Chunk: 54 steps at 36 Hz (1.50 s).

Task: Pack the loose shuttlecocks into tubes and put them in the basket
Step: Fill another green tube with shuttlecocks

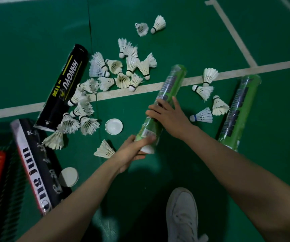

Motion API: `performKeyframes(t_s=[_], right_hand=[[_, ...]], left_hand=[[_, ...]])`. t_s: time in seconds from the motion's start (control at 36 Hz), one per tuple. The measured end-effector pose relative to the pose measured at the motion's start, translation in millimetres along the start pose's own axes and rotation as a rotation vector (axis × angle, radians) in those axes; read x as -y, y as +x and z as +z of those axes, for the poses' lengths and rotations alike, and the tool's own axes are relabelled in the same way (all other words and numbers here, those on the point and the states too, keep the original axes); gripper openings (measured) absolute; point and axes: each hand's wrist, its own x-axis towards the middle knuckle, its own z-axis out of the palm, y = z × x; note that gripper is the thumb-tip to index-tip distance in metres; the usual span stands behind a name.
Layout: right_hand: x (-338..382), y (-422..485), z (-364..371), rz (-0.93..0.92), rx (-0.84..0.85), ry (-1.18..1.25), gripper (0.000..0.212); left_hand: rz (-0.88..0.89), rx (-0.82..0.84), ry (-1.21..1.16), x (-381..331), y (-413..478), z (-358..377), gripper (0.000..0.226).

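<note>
Dim light on a green badminton court floor [36,41]. One white line [228,74] crosses it, another line [231,30] meets it upper right, and a dark mat seam [90,32] runs down.

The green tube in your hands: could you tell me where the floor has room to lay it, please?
Bare floor lies left of the black tube, and between the white shoe and the green tube. It is crowded between the black tube and the second green tube, where shuttlecocks lie scattered.

One head-worn camera looks steeply down, close over the green court floor [210,41], arms entering from below.
</note>
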Motion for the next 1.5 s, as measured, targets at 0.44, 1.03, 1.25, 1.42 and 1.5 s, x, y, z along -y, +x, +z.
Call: performKeyframes(t_s=[0.44, 1.03, 1.25, 1.42, 1.5], right_hand=[[-75, -17, 37, 0.545, -0.351, 0.362, 0.053], [-174, 19, 58, 0.994, -0.214, 0.626, 0.08], [-195, 50, 44, 1.03, -0.248, 0.573, 0.116], [-225, 62, 24, 0.925, -0.142, 0.558, 0.137], [-235, 71, 16, 0.83, 0.006, 0.574, 0.142]], left_hand=[[0.125, -0.257, 1.139, -27, 78, 63, 0.106], [0.35, -0.325, 1.215, -84, 162, 89, 0.1], [0.341, -0.335, 1.187, -85, 168, 84, 0.096], [0.373, -0.354, 1.198, -82, 169, 82, 0.095], [0.383, -0.354, 1.194, -81, 170, 81, 0.095]])
